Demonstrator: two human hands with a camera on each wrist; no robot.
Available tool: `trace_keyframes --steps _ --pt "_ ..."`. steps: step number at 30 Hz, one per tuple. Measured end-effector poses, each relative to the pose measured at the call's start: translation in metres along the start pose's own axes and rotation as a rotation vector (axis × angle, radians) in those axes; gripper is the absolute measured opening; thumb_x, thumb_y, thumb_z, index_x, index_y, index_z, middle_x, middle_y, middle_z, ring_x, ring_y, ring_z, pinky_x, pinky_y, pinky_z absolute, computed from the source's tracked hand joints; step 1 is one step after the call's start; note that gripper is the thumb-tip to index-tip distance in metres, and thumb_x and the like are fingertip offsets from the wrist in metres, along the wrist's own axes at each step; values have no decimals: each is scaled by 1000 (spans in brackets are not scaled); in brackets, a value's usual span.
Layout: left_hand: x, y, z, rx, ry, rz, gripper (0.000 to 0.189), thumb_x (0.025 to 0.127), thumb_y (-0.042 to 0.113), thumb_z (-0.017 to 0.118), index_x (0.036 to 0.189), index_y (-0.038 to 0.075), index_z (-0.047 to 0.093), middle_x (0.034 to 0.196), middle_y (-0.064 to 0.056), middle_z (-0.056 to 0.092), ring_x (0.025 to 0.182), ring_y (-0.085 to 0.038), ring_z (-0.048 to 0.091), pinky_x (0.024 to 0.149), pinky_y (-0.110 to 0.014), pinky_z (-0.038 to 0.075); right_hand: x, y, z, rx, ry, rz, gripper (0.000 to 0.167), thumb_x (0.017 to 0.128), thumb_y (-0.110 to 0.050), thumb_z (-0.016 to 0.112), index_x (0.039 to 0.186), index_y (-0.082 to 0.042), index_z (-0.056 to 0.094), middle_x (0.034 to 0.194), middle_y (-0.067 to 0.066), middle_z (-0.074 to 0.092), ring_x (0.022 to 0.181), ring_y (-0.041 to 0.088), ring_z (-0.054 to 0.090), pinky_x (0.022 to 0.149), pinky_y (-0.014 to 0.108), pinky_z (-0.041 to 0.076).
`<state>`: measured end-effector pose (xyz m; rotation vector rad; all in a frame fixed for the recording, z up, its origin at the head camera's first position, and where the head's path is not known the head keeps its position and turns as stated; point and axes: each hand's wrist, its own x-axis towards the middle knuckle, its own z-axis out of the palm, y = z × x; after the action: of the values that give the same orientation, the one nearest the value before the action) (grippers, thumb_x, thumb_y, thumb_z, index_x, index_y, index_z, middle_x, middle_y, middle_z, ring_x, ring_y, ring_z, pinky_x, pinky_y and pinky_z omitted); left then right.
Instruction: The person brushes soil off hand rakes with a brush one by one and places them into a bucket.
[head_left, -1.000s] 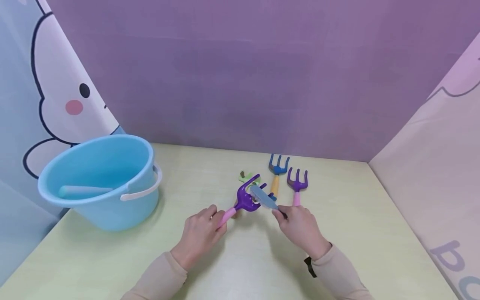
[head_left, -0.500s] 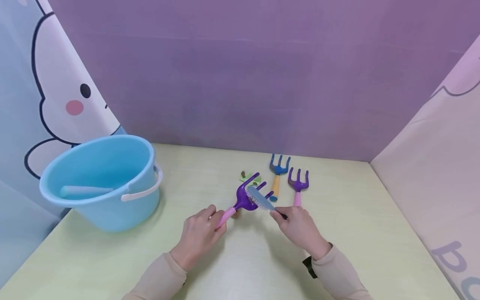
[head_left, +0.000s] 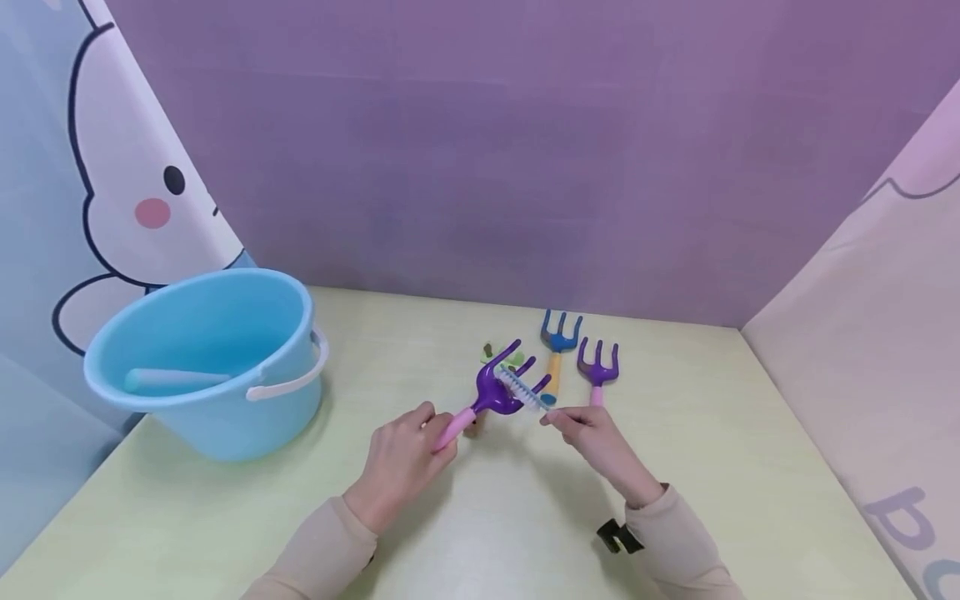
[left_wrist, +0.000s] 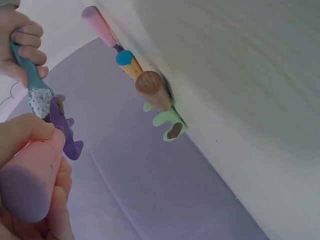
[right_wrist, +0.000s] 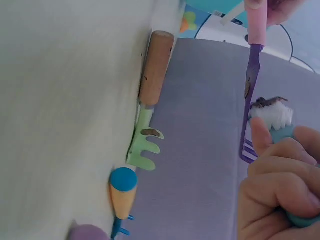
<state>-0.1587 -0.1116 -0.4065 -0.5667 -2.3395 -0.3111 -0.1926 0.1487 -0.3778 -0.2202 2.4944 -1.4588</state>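
Over the table [head_left: 480, 533], left grip [head_left: 405, 456] holds the purple fork [head_left: 492, 393] by its pink handle [head_left: 455, 430]; right grip [head_left: 597, 439] grasps the brush [head_left: 522, 391], bristles [right_wrist: 274, 115] at the tines [head_left: 504, 353]; if the left slackens, 1 hard stroke could twist the fork loose.

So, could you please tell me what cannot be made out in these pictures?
Head: the middle of the green fork, behind the held purple fork.
Head: the handle of the brush, inside the right hand.
Head: one end of the tube-like thing, behind the rim of the bucket.
Right wrist: the prongs of the second purple fork, below the bottom edge.
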Motion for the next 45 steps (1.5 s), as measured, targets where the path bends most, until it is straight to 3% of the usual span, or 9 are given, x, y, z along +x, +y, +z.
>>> trace_keyframes --steps 3,5,14,21,28,34,37,41,45 --pt "0 0 1 2 -7 2 14 65 19 75 76 13 68 63 6 47 47 -3 35 38 -16 32 0 2 -1 114 -23 43 33 94 -22 47 107 4 63 54 -4 30 47 9 25 45 20 25" --pt "1 0 1 3 -8 6 15 65 20 75 77 14 69 63 6 48 47 -3 35 38 -16 32 0 3 -2 178 -30 42 34 94 -20 46 107 8 61 52 -6 28 44 6 23 41 18 21" --pt "3 1 -1 -33 -63 -33 17 68 23 75 81 14 70 63 6 47 46 -2 35 40 -14 32 -4 0 -5 283 -16 50 35 96 -22 43 109 6 59 54 -6 29 45 5 24 43 17 21" --pt "2 1 -5 -151 -169 -175 20 70 23 74 88 13 72 66 8 50 48 -2 36 45 -14 32 -15 -3 -11 385 73 19 34 95 -28 48 104 2 61 55 -4 28 46 6 24 44 17 21" --pt "5 -2 -11 -397 -219 -381 22 72 20 74 92 11 72 70 9 56 50 -1 42 47 -16 37 -19 2 -23 385 113 -74 37 93 -38 48 101 -5 62 54 -5 28 46 7 26 43 21 24" --pt "7 -11 -10 -608 -172 -434 22 73 16 74 94 12 70 72 9 57 51 -4 41 44 -19 36 -19 4 -28 417 132 -99 31 94 -36 48 97 -10 65 54 -5 29 44 7 24 41 24 19" --pt "7 -15 -7 -765 -174 -472 22 76 14 73 97 12 70 73 5 56 53 -7 42 44 -20 37 -19 5 -28 426 136 -89 32 94 -36 48 97 -9 64 54 -5 30 45 7 24 41 24 19" --pt "8 -18 -3 -1001 -207 -576 22 80 8 68 102 7 68 77 -5 58 60 -11 48 50 -22 42 -19 6 -29 418 135 -79 34 94 -36 47 99 -7 64 54 -5 29 45 8 24 41 22 21" --pt "13 -16 -1 -1154 -238 -695 25 84 7 63 108 -1 64 83 -12 62 64 -14 57 57 -26 49 -19 6 -28 409 135 -79 35 94 -37 47 99 -7 64 54 -5 29 45 8 23 41 21 21"
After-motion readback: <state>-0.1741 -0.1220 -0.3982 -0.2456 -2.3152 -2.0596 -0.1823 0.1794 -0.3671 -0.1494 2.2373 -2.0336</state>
